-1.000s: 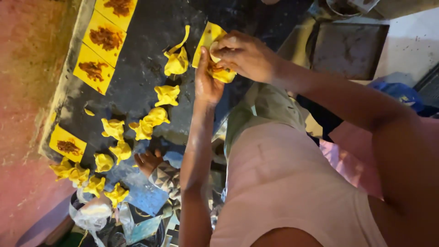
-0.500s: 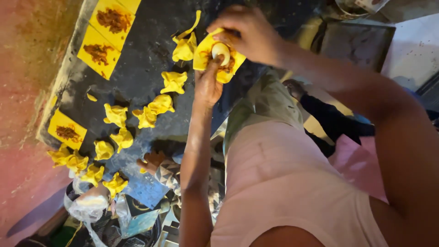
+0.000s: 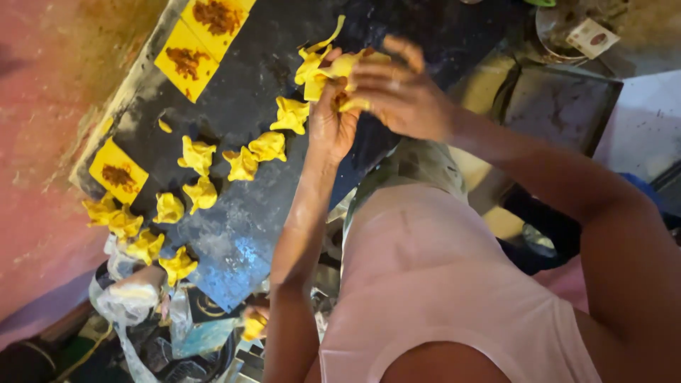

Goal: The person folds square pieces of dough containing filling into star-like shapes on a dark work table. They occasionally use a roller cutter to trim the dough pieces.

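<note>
Two hands fold a yellow wrapper over a dark worktop.

The left hand (image 3: 332, 126) cups the yellow wrapper (image 3: 340, 74) from below, fingers curled around it; the right hand (image 3: 397, 92) closes over it from above, fingertips (image 3: 358, 105) pinching its edge; the wrapper sits between both palms, held above the far part of the dark worktop (image 3: 248, 213); folded dumplings (image 3: 245, 159) lie scattered on the floured surface just beside and below the hands, more of them clustered near its lower left corner; flat yellow squares with brown filling (image 3: 188, 62) rest along the worktop's left edge, well apart from the hands; a clear plastic bag (image 3: 124, 301) hangs beside that corner; a metal tray (image 3: 560, 106) lies to the right.
</note>
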